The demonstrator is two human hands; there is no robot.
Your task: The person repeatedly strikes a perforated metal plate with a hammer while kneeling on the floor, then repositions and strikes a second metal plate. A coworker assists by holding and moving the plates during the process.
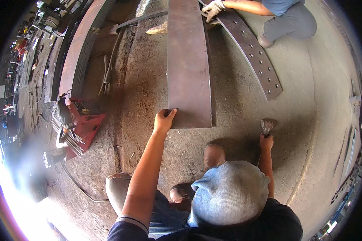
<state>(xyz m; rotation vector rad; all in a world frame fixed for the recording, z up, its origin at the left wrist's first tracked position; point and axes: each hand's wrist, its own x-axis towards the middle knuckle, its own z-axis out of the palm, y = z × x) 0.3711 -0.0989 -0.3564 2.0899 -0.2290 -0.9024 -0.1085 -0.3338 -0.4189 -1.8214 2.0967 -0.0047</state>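
My left hand (pixel 165 121) grips the near left corner of a long brown steel plate (pixel 189 68), thumb on its top face and fingers at its edge. The plate runs away from me, and another plate edge shows beneath its right side. Out to the right, my right hand (pixel 266 142) is closed round a short grey tool (pixel 267 127) with a broad, blunt end; its exact kind is unclear. That tool is held low over the concrete, apart from the plate. My denim-covered knee (pixel 229 193) hides part of the right forearm.
A co-worker's gloved hand (pixel 213 9) touches a steel plate with holes (pixel 251 52) at the far right. To my left stand a red tray (pixel 86 124) with welding rods and a stack of long plates (pixel 82 44). A cable (pixel 78 184) crosses the floor.
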